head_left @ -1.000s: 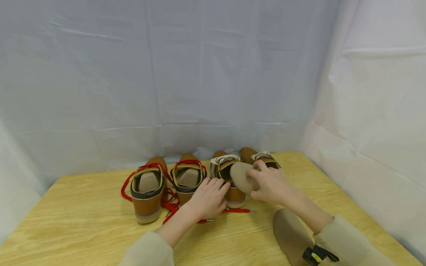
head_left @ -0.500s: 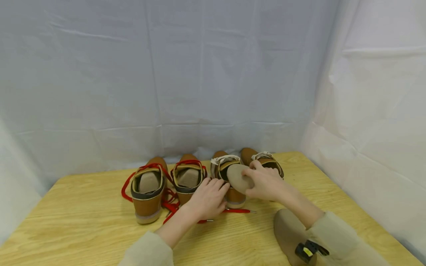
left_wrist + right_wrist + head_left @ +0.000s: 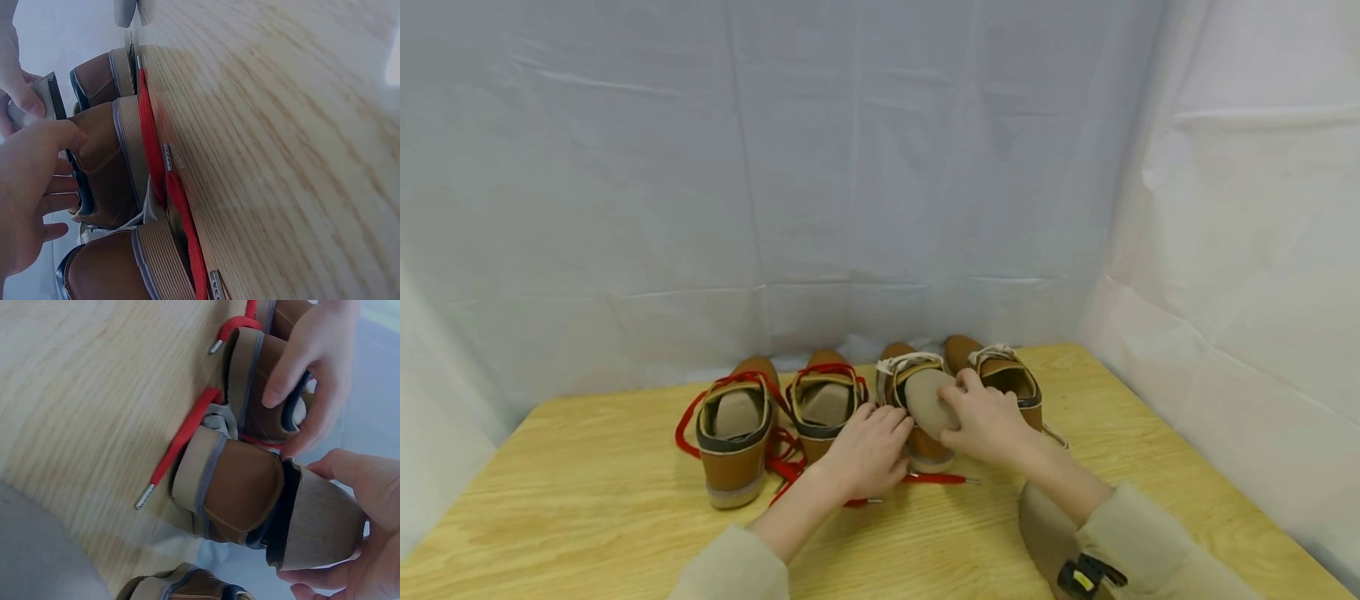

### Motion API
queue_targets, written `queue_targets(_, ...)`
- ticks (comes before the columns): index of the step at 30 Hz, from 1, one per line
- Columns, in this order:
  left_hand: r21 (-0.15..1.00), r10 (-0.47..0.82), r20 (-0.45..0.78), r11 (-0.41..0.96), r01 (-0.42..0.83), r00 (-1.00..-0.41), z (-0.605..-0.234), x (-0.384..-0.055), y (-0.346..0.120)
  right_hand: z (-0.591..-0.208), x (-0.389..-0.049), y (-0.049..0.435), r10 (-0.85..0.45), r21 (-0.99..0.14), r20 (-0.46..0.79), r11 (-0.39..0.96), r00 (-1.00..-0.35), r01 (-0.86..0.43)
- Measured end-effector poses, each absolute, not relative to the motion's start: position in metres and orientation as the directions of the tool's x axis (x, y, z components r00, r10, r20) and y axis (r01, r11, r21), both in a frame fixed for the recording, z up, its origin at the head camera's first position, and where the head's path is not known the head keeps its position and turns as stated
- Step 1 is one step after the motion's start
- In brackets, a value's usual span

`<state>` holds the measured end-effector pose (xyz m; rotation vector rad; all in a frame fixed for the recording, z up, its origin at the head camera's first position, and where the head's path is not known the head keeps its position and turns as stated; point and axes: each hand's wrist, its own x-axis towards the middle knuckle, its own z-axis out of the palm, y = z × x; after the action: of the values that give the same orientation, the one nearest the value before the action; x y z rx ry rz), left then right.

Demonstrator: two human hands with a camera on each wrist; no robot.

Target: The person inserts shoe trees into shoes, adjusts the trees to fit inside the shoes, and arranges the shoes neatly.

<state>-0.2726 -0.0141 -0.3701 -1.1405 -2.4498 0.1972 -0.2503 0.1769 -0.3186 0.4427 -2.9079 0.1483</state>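
My right hand [image 3: 988, 421] pinches a grey-beige insole [image 3: 928, 404], thumb on one side and fingers on the other. Its far end sits in the opening of a brown shoe with pale laces [image 3: 891, 387], the third from the left. In the right wrist view the insole [image 3: 322, 519] rises tilted above that shoe's heel [image 3: 240, 487]. Beside this shoe, my left hand [image 3: 868, 442] has its fingers loosely bent at the collar, index touching it. The left wrist view shows its thumb [image 3: 62, 131] over the heel [image 3: 103, 150]. The insole's inner end is hidden.
Two brown shoes with red laces, one [image 3: 733, 446] and another [image 3: 823, 404], stand at left with grey-beige insoles inside. A fourth shoe with pale laces [image 3: 996, 371] stands at right. Another insole [image 3: 1045, 529] lies on the wooden table [image 3: 587, 500], partly under the right forearm. White sheeting [image 3: 820, 167] hangs behind.
My right hand has moved left and slightly up with the insole, which now lies deeper over the third shoe's opening. More of the fourth shoe shows. The left hand has stayed nearly still.
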Motion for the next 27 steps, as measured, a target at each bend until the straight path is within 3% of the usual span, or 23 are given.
queue_targets(7,-0.301,0.756,0.3,0.653,0.695,-0.581,-0.37,-0.272,-0.014,-0.324,-0.249,0.178,-0.308,-0.028,0.255,0.945,-0.916,-0.326)
queue_targets(17,-0.321,0.759,0.313,0.65,0.688,-0.571,-0.37,-0.274,-0.014,-0.32,-0.244,0.192,-0.379,-0.096,0.21,0.909,-0.901,-0.405)
queue_targets(21,-0.318,0.76,0.304,0.65,0.69,-0.575,-0.37,-0.274,-0.013,-0.321,-0.242,0.198,-0.444,-0.009,0.274,0.886,-0.853,-0.464)
queue_targets(27,-0.311,0.756,0.295,0.654,0.689,-0.584,-0.369,-0.274,-0.013,-0.325,-0.239,0.203,-0.545,0.195,0.413,0.835,-0.729,-0.514)
